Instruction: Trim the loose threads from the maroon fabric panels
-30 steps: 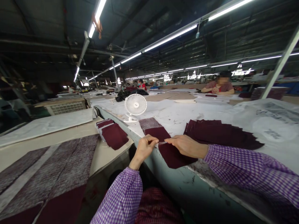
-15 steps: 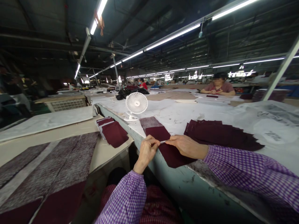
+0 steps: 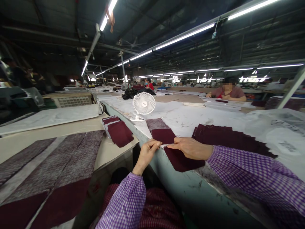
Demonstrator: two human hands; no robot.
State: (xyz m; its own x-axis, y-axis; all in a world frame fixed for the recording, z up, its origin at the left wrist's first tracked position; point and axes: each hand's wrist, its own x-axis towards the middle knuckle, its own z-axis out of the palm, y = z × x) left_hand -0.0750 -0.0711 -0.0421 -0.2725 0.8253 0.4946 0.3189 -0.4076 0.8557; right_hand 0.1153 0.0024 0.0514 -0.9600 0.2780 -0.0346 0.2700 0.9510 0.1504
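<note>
**Maroon cloth at the near table edge, work apparently in mid-course**

A dim hall hung with tube lights surrounds the white-covered table. On it stand a white fan, far, and a spread maroon stack, right, untouched by either hand. Speckled panels lie on the left surface. The cloth lies below the hands, seemingly unfinished; how many pieces remain cannot be judged. The left hand pinches a narrow white strip; the right hand extends its forefinger to it, thumb hidden, grip uncertain.
</note>
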